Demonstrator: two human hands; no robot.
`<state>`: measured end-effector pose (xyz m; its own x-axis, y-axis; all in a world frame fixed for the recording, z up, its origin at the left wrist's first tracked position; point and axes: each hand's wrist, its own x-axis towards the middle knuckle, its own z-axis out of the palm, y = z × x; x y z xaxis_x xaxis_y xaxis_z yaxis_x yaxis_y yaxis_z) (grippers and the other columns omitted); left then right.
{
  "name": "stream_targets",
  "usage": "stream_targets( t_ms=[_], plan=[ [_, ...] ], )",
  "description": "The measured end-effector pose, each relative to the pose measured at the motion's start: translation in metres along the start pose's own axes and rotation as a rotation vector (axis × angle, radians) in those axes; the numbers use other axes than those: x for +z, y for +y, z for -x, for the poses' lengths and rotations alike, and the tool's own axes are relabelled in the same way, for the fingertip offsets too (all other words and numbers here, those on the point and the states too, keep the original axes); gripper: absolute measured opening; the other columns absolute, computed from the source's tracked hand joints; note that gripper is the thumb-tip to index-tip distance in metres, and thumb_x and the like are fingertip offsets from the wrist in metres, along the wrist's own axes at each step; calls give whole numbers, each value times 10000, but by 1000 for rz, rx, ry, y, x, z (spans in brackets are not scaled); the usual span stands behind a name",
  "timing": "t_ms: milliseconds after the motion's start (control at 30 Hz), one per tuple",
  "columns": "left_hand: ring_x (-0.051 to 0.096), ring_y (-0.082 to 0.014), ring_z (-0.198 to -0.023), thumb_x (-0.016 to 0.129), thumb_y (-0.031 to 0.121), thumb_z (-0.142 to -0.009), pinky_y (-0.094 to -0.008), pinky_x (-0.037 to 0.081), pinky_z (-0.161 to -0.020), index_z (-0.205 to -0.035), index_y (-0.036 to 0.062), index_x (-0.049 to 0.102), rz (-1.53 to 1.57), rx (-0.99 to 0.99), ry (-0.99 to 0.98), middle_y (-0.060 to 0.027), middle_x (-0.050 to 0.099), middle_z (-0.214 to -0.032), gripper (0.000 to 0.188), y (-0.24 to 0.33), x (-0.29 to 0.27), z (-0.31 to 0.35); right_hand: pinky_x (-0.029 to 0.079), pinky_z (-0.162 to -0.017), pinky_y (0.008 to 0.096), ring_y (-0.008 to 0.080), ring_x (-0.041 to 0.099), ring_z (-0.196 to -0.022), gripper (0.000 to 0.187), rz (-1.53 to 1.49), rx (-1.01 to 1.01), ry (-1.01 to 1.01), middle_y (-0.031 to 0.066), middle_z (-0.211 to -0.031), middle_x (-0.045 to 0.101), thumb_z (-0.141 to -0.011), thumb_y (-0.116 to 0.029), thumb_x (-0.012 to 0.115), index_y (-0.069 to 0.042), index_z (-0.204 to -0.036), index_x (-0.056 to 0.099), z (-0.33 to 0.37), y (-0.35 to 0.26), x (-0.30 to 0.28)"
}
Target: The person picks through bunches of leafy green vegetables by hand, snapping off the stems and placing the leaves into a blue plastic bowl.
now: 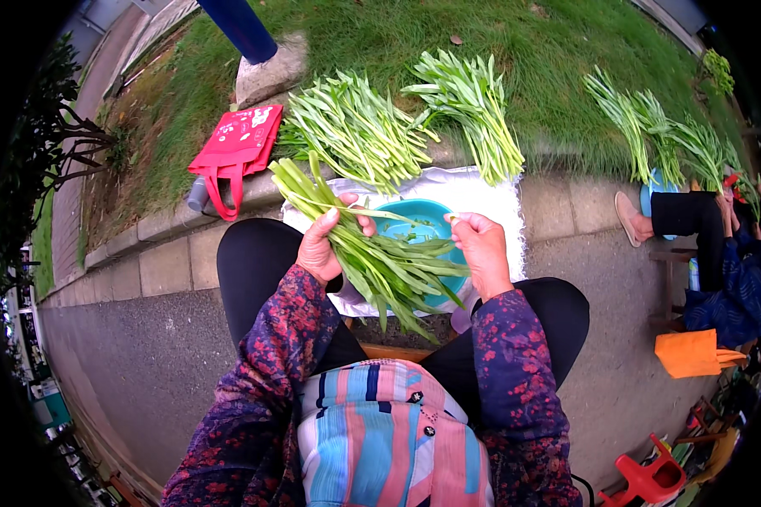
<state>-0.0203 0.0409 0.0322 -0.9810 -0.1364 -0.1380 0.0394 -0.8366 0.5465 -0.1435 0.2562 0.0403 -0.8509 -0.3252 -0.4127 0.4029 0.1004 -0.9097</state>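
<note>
Left hand: our left hand (320,245) is wrapped around the loose bunch of long green leafy stalks (380,262).
Right hand: our right hand (482,249) pinches what looks like a tiny green scrap (454,217), well apart from the left.
Bunch: we have it over the near left part of the round teal plastic basin (423,201), pale stems pointing far left, leaf tips near right; we cannot tell whether leaves touch the rim.
Handling: we judge it light, its stems crisp and snappable, its leaves soft, easily bruised and perhaps slippery if damp.
Hold: we would grasp the firm stems loosely, sparing the leaves.
Greens count: we count one held bunch and two piles beyond the basin, a left pile (355,135) and a right pile (473,110); single stalks overlap too much to count.
Other counts: one white cloth (507,215) under the basin, one red fabric bag (243,139) at far left.
</note>
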Motion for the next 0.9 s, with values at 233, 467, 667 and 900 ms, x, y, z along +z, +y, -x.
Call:
stream_targets(
  t_ms=[233,467,667,900],
  plan=[
    [544,-292,-978,612,344,-848,-509,387,-984,-1274,128,496,39,-27,-144,-148,525,-1039,491,6,4,1,456,-669,221,67,540,-690,144,186,-111,-24,2,-792,631,-820,-23,607,6,-938,682,-5,8,-4],
    [565,-304,-986,628,298,-841,-502,411,-966,-1272,94,485,14,-60,-69,-171,549,-1053,498,5,0,1,473,-667,218,69,576,-692,135,644,-369,29,27,-786,662,-816,-53,620,-15,-928,685,-3,12,-9],
    [586,-303,-970,632,253,-839,-443,446,-924,-1272,27,439,-125,-108,76,-174,585,-1018,526,2,-3,0,477,-650,221,66,570,-680,152,416,-264,-25,18,-780,656,-816,-38,613,-16,-952,677,-4,6,-4],
    [592,-271,-965,646,238,-830,-407,463,-895,-1241,31,472,-220,-179,85,-148,604,-978,492,-4,5,-2,477,-617,227,72,566,-647,152,220,-312,-24,32,-797,659,-815,-3,593,-11,-943,674,-2,-4,8]
  ],
)
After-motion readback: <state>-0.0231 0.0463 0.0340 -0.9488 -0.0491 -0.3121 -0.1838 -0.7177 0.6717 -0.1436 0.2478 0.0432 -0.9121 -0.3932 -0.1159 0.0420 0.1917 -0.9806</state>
